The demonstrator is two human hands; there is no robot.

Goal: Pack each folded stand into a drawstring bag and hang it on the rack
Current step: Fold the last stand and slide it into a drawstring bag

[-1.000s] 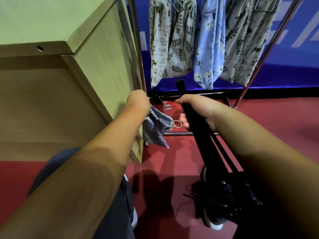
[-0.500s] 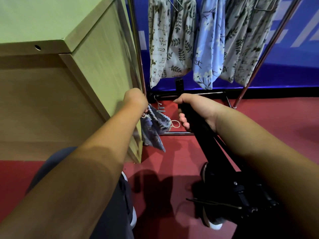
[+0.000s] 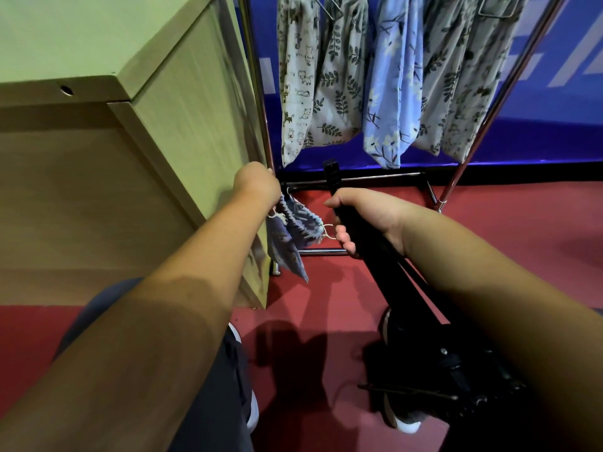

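Note:
My left hand (image 3: 257, 185) holds a small blue drawstring bag (image 3: 290, 236) by its gathered mouth, and the bag hangs below my fist. My right hand (image 3: 362, 220) grips a folded black stand (image 3: 388, 278) near its upper end. The stand slants from its tip near the rack's base down to the lower right, where its head is hidden in shadow. One right finger hooks the bag's white cord loop (image 3: 328, 231). On the metal rack (image 3: 489, 102) behind hang several filled printed bags (image 3: 329, 93).
A light wooden cabinet (image 3: 137, 132) stands close on the left, its corner beside my left hand. The rack's base bars (image 3: 375, 177) cross the red floor just ahead. A blue wall (image 3: 554, 102) runs behind. My shoes (image 3: 404, 422) are below.
Both hands rose slightly and drew a little closer. The stand's tip shifted up toward the rack's base bar, and the bag's mouth spread wider between my hands.

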